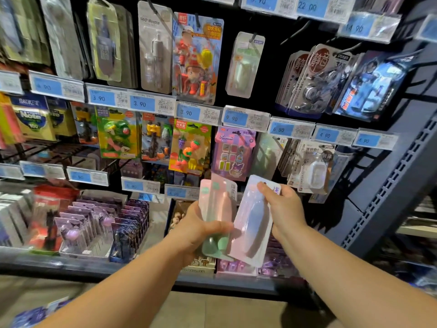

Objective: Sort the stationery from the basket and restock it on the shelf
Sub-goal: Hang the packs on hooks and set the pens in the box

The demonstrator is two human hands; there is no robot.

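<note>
Mid-restock, the left hand (201,229) grips 2 blister packs (217,204) while the right hand (283,209) pinches a lilac pack (253,223), probably next needing a matching peg.

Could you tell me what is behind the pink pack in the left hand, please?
A green pack shows behind the pink pack in the left hand; the rest, and any more packs, is covered.
</note>
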